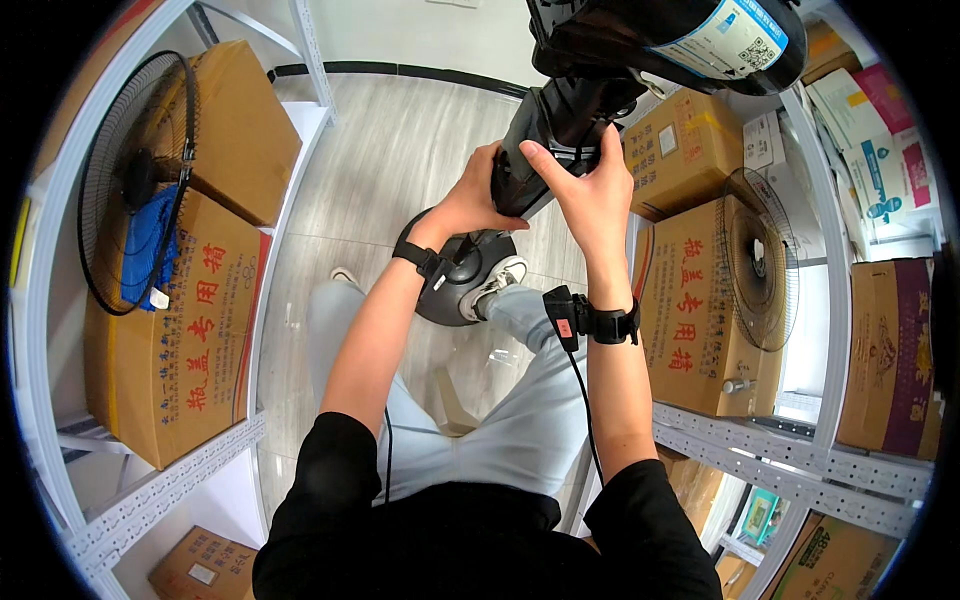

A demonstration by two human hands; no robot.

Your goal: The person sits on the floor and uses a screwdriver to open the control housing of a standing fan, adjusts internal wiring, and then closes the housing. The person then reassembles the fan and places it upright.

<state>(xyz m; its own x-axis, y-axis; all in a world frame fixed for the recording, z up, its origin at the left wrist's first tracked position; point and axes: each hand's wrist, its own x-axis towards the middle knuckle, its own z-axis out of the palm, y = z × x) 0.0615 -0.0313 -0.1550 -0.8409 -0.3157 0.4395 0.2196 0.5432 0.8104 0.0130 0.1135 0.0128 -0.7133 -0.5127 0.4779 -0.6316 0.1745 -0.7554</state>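
Observation:
I hold the black column (pixel 522 128) of what looks like a stand fan with both hands. My left hand (pixel 470 200) is wrapped round its lower part from the left; my right hand (pixel 592 185) grips it from the right, thumb across the front. On top sits a bulky black housing (pixel 620 30) with a label, cut off by the upper edge. Below my hands a round black base (pixel 450 295) rests on the floor beside my foot. My wrists wear black strapped devices, the right one with a cable.
Metal shelving (pixel 175 468) with cardboard boxes (pixel 250 135) and a round fan grille (pixel 85 200) stands to my left. Shelves at right hold more boxes (pixel 880 350) and another grille (pixel 755 300). A white wall (pixel 410 30) is ahead, and my legs are below.

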